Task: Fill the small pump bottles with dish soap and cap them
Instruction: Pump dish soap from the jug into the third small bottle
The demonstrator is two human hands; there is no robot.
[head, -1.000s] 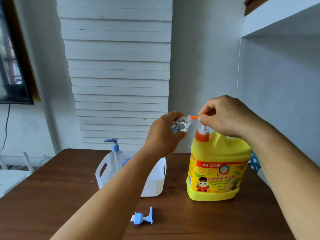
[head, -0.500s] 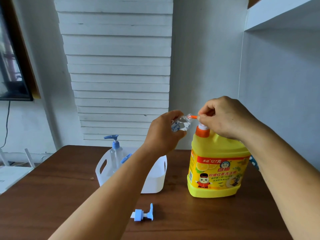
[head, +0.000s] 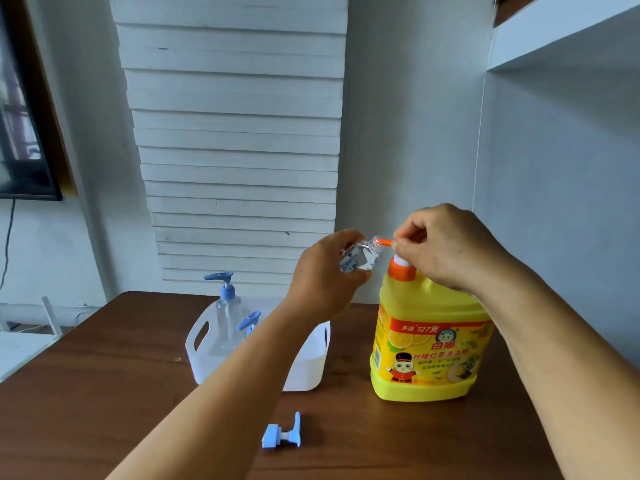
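The filling step is under way. The left hand (head: 323, 271) is gripping a small clear bottle (head: 360, 256), fingers wrapped round its body, and is tilting it so that its open mouth is meeting the orange spout (head: 383, 242) of the big yellow soap jug (head: 429, 344). The right hand (head: 450, 247) is sitting on top of the jug's pump, fingers curled and bunched over the pump head; the head itself is mostly hidden under them, so how far down it is pressed is not clear.

How much soap is inside the small bottle cannot be read; it is looking mostly clear. The next move probably calls for steady presses of the pump with the bottle's mouth kept right at the spout tip, since any drift would send soap down the jug's side.

Both forearms are reaching forward above the table (head: 86, 393), the left one crossing in front of the white basket (head: 311, 368) left of the jug. In that basket a capped pump bottle (head: 227, 306) is standing. A loose blue pump cap (head: 282, 433) is lying on the table in front and to the left of the jug, waiting for the capping step.
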